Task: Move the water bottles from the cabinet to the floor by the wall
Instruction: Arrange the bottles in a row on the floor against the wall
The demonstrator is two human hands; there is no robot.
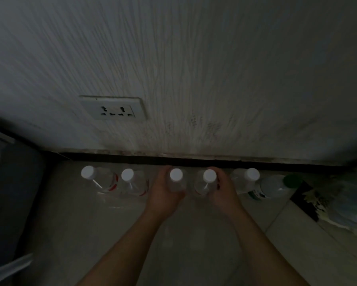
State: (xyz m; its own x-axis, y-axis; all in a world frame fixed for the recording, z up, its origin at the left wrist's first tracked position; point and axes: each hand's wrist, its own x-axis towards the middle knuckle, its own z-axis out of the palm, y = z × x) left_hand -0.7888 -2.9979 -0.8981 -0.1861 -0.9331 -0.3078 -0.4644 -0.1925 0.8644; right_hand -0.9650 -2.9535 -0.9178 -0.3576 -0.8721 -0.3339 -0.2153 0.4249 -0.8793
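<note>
Several clear water bottles stand upright in a row on the floor along the wall. My left hand (164, 189) is wrapped around a white-capped bottle (176, 174) in the middle of the row. My right hand (223, 188) grips the white-capped bottle (209, 176) beside it. To the left stand two bottles with red labels (103, 178) (132, 181). To the right stand another white-capped bottle (245, 178) and a green-capped bottle (276, 185). The cabinet is out of view.
A dark baseboard (194, 161) runs under the textured white wall, which carries a double socket (114, 109). A dark bulky object (12, 193) fills the left side. A patterned mat or bag (334, 201) lies on the tiled floor at right.
</note>
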